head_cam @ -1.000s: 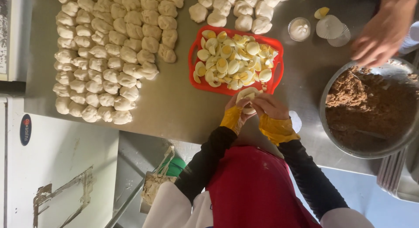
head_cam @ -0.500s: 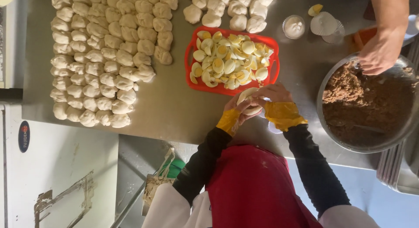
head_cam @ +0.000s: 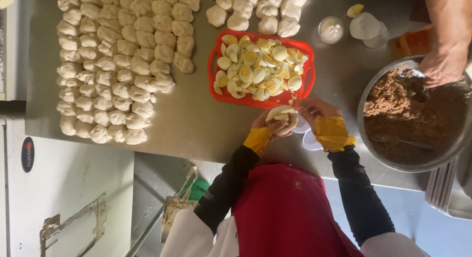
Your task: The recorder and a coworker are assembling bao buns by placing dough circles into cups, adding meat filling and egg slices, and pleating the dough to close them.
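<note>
Grip, left: your left hand (head_cam: 265,125) is curled under a pale, flattened round of soft dough (head_cam: 281,115). The fingers are closed around its underside like a cup.
Grip, right: your right hand (head_cam: 314,109) meets the far edge of the dough with its fingertips. I cannot tell whether they are pinching it or only touching it.
Where it is: the dough is held in the air between both hands, just off the near rim of the red plastic tray (head_cam: 212,65) and above the grey steel table (head_cam: 196,124).
Handling: expect it to be light, soft and slightly tacky. It will stretch or tear under a hard squeeze, so support it from below and work only the rim.
Filling: something pale yellow sits in its hollow, probably egg, and that would be slippery and crumbly.
Axis: the piece is a rough oval whose long axis runs left to right between your palms. Its open face points up towards you.
Tray: it is heaped with boiled egg wedges (head_cam: 258,65).
Further left: rows of white dough balls (head_cam: 118,65) lie on the table.
Right: another person's hand (head_cam: 440,65) reaches into a round steel bowl (head_cam: 366,139) of brown crumbly filling (head_cam: 398,119).
Under your right wrist: white pleated paper liners (head_cam: 310,141) lie on the table.
</note>
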